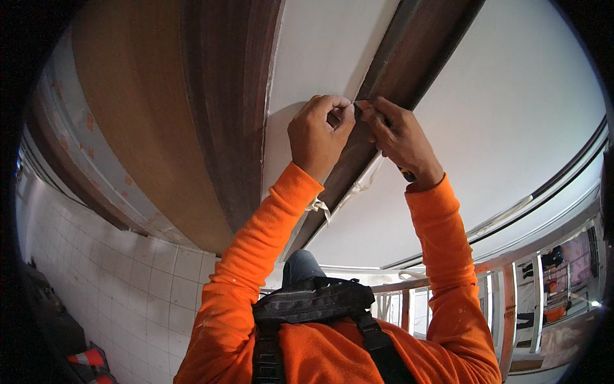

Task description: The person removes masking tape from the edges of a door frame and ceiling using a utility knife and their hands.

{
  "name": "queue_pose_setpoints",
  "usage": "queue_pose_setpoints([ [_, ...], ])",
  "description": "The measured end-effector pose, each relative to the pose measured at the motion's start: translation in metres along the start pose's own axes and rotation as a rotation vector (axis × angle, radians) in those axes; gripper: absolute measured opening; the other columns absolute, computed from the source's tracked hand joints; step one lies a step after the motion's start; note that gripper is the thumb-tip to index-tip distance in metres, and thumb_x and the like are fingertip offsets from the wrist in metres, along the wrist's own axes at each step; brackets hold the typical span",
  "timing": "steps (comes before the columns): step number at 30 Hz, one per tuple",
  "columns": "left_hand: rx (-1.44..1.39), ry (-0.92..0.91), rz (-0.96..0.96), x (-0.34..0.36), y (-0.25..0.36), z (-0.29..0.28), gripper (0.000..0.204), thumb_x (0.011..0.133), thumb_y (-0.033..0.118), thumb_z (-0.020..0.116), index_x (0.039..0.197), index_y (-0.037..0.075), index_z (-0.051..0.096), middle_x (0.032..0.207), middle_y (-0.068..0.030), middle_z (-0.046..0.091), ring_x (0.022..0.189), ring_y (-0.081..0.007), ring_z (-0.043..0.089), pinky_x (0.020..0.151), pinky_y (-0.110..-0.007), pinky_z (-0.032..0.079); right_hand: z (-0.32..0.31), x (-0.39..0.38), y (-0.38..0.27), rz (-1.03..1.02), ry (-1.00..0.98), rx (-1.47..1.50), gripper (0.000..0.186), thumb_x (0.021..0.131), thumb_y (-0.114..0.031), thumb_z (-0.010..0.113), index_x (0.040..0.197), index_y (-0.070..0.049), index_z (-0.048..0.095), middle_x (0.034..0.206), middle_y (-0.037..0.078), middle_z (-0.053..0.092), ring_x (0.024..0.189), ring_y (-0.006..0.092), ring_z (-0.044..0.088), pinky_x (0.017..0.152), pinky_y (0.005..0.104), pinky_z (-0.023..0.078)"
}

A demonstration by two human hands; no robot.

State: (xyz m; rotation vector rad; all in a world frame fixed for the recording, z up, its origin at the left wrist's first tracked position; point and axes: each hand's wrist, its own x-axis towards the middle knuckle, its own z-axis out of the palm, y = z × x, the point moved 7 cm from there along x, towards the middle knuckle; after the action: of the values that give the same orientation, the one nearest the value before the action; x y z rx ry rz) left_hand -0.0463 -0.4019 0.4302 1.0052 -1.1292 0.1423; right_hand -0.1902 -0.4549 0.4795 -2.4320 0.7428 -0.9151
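Both hands are up on the dark wood trim strip (pixel 409 45) that runs diagonally across the white wall (pixel 511 128). The left hand (pixel 318 134) has its fingers curled in tight, pinching what looks like the edge of pale masking tape (pixel 359 182) right at the strip's edge. The right hand (pixel 400 137) is pinched the same way just beside it, fingertips nearly touching the left ones, and there's a small dark-and-yellow tool (pixel 405 171) tucked along its wrist side. Can't really tell what kind of tool it is, mostly hidden by the palm.

The tape hangs loose below the hands, trailing down along the strip's lower edge, with a curled scrap (pixel 318 206) near the left orange sleeve (pixel 256 256).

Further out: a wide brown wooden door frame (pixel 192 96) sits left of the strip, with a narrow white wall section between them. There's a black chest harness (pixel 313 301) over the orange top. White tiled floor (pixel 128 281) is at lower left, and a wooden railing (pixel 511 281) with white balusters sits at lower right.
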Motion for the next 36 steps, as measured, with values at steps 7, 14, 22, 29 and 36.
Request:
queue_pose_setpoints([
  [7,0.040,0.014,0.046,0.000,0.001,0.003,0.009,0.087,0.009,0.076,0.093,0.004,0.072,0.083,-0.0088,0.073,0.070,-0.0174,0.070,0.065,-0.029,0.055,0.003,0.005,0.005,-0.058,0.050,-0.060,0.023,0.102,-0.019,0.058,0.094,0.003,0.058,0.075,0.026,0.057,0.067,0.0441,0.054,0.061,0.0439,0.047],
  [14,-0.041,0.036,-0.013,-0.003,-0.002,-0.007,0.009,0.087,0.010,0.077,0.092,0.004,0.072,0.084,-0.0084,0.074,0.071,-0.0172,0.072,0.066,-0.030,0.055,0.006,-0.007,-0.013,-0.036,0.059,-0.081,0.025,0.102,-0.019,0.056,0.094,0.004,0.058,0.074,0.024,0.059,0.061,0.0332,0.056,0.061,0.0436,0.047],
  [22,0.157,-0.035,0.015,0.008,0.015,0.019,0.010,0.085,0.017,0.076,0.089,0.008,0.072,0.080,-0.0082,0.072,0.070,-0.0256,0.070,0.064,-0.037,0.053,-0.019,-0.047,0.011,0.146,0.136,-0.042,0.032,0.099,-0.024,0.055,0.118,-0.001,0.065,0.079,0.025,0.069,0.072,0.0389,0.071,0.067,0.0482,0.055],
  [29,0.370,-0.156,-0.023,0.020,0.015,0.007,0.012,0.086,0.021,0.072,0.091,0.010,0.074,0.086,-0.0068,0.075,0.080,-0.0242,0.074,0.073,-0.037,0.055,-0.002,-0.077,0.011,-0.005,0.158,-0.098,0.025,0.096,-0.022,0.057,0.103,0.002,0.061,0.076,0.025,0.066,0.071,0.0459,0.064,0.066,0.0522,0.050],
  [36,0.457,-0.194,-0.082,0.018,0.025,0.027,0.017,0.087,0.026,0.068,0.090,0.010,0.070,0.079,-0.0038,0.071,0.072,-0.0221,0.068,0.065,-0.038,0.049,-0.021,-0.138,0.025,0.109,0.070,-0.074,0.025,0.103,-0.026,0.054,0.101,-0.001,0.058,0.067,0.020,0.061,0.066,0.0426,0.062,0.062,0.0517,0.046],
])
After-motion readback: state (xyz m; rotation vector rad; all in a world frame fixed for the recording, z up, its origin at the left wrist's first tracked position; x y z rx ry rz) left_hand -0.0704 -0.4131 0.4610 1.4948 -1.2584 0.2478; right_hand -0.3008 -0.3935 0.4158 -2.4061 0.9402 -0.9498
